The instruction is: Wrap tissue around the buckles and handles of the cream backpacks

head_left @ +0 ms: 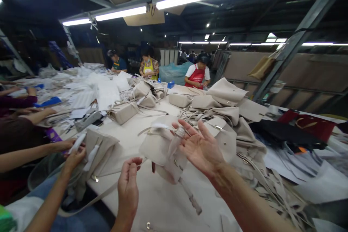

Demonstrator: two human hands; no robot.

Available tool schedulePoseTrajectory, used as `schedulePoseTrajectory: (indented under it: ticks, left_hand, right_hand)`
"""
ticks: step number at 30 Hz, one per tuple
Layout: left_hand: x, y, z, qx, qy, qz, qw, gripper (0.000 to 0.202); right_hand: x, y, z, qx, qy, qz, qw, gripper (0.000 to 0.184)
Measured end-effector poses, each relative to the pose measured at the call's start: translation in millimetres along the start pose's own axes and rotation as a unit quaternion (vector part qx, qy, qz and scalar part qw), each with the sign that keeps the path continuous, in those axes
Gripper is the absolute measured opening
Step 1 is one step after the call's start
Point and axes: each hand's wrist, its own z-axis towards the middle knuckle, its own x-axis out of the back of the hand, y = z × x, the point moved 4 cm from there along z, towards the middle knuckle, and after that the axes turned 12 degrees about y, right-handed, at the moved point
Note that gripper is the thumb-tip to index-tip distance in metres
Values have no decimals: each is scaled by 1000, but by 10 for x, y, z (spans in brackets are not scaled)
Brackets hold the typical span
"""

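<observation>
A small beige handbag (154,148) hangs above the table between my two hands. My left hand (128,185) is closed in a pinch at its left side, on a thin beige strap (104,193) that trails down to the left. My right hand (202,150) is palm up with its fingers spread, at the bag's right side. Its fingers lie behind a strap end wrapped in clear plastic (178,134). Another plastic-wrapped strap end (194,203) dangles under the bag. What the small dark brown patch below the flap is, I cannot tell.
Beige bags (225,98) are heaped at the right, with loose straps (274,188) below. At the left a co-worker's hands (74,152) hold another beige bag (102,148). White packing sheets (106,90) cover the far left table. A person in a red apron (197,76) works across it.
</observation>
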Motion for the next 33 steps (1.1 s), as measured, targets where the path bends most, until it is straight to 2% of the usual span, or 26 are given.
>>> schedulePoseTrajectory:
  ticks: [2,3,6,8,12,15,18,21,23,24,26,28,31,33]
  left_hand:
    - [28,88,-33,-46,-4,25,999,34]
    - [12,99,-66,-52,-23,32,998,31]
    - [-140,-3,-208,-20,-144,50,988,25]
    - [-250,-146,-302,2,-201,62,978,21]
    - [-394,-500,-379,10,-203,94,975,21]
    - [-478,-668,-394,-21,-201,147,968,20]
    - [-554,-697,-402,-46,-216,245,944,16]
    - [-612,-676,-332,-72,-221,365,902,23]
    - [-665,-686,-254,-96,-241,405,877,23]
    - [-692,-702,-218,-102,-255,403,873,23]
    - [-737,-756,-165,-92,-276,372,882,22]
    - [-769,-825,-140,-58,-278,325,902,23]
    - [-802,-924,-114,30,-255,267,929,29]
    - [-821,-945,-67,90,-251,242,933,33]
  right_hand:
    - [-105,18,-98,39,-23,10,999,49]
    - [-133,31,-135,56,-32,15,998,50]
    - [-83,110,-180,87,-38,30,995,53]
    - [82,208,-153,92,-15,36,995,55]
    - [558,473,-70,82,46,35,995,49]
    - [781,631,-104,75,60,33,995,46]
    - [819,714,-196,68,56,46,995,44]
    - [809,754,-223,53,48,75,995,44]
    - [837,763,-203,50,47,94,993,44]
    - [860,766,-191,50,47,99,993,44]
    - [905,773,-174,54,46,103,992,45]
    - [938,788,-159,56,43,105,992,45]
    - [981,812,-124,56,48,105,992,44]
    - [1029,808,-106,52,60,100,992,44]
